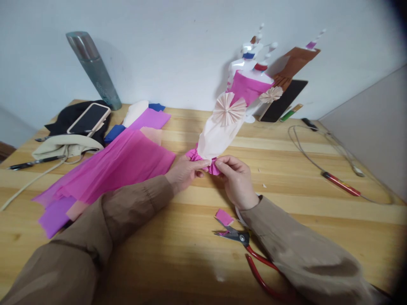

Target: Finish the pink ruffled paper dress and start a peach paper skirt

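A small dress form leans up and away from me, wearing a pink paper top, a cream skirt and a pleated cream rosette. Ruffled pink crepe paper runs along the skirt's lower end. My left hand pinches this ruffle from the left, thumb on top. Close by on the right, my right hand grips its other end between thumb and fingertips. Red-handled scissors lie with blades apart below my right hand, beside a pink scrap.
Pink crepe paper sheets spread across the left. Behind them are a phone, a pale strap-like cloth item and a tall bottle. On the right lie a red corded tool and a dark panel against the wall.
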A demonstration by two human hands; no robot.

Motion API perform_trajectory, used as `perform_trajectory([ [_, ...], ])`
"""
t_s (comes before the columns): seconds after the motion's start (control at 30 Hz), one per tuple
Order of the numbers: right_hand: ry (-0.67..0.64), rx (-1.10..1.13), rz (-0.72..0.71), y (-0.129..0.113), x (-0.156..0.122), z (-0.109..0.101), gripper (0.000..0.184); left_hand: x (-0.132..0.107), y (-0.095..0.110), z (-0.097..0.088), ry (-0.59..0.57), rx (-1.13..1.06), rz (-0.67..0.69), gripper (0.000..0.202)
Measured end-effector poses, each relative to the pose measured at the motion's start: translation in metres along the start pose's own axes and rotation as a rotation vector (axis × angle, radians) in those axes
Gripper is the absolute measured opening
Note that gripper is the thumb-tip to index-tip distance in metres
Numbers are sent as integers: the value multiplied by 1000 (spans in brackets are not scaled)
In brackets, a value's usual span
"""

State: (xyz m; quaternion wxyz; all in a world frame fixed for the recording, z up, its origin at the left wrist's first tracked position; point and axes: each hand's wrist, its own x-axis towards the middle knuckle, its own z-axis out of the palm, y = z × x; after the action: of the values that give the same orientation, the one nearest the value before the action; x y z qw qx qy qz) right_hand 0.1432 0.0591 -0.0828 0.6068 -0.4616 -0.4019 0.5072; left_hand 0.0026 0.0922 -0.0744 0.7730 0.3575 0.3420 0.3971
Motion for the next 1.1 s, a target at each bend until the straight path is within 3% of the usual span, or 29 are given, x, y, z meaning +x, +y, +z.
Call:
perform_trajectory([
  [1.1, 37, 43, 54, -2, 0, 0, 19, 3, -2, -1, 13, -61, 23, 33],
])
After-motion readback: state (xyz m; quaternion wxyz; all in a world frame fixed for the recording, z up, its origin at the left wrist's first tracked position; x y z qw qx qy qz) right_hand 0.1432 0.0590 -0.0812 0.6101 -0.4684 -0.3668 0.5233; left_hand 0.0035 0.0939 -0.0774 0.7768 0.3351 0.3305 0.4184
